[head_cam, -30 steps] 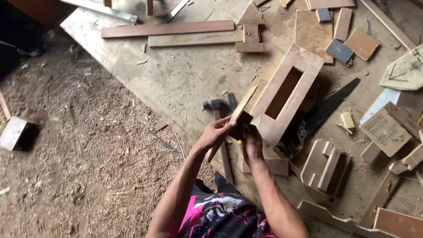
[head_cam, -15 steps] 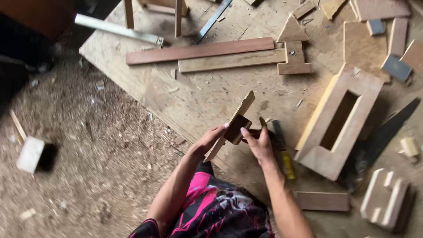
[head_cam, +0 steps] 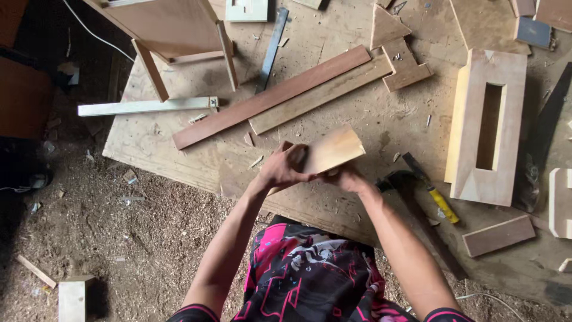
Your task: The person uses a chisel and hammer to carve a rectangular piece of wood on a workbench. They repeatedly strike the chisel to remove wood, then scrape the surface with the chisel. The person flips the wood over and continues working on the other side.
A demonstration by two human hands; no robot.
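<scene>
Both my hands hold a small flat wooden piece [head_cam: 333, 149] above the plywood work board [head_cam: 369, 119]. My left hand [head_cam: 285, 167] wraps its left end, fingers curled over a darker bit of wood. Gripping the lower right edge from beneath is my right hand [head_cam: 348, 177]. The piece is light brown, roughly rectangular, and tilted up to the right.
A hammer [head_cam: 417, 191] with a yellow-marked handle lies just right of my hands. A pale wooden box with a slot [head_cam: 488, 131] lies further right. Two long strips [head_cam: 280, 95] lie beyond my hands. A wooden stool frame [head_cam: 173, 36] stands at top left. Sawdust covers the floor [head_cam: 119, 238].
The view has shifted, so the slotted box now sits further right. My hands have turned the wooden piece so its flat face shows upward.
</scene>
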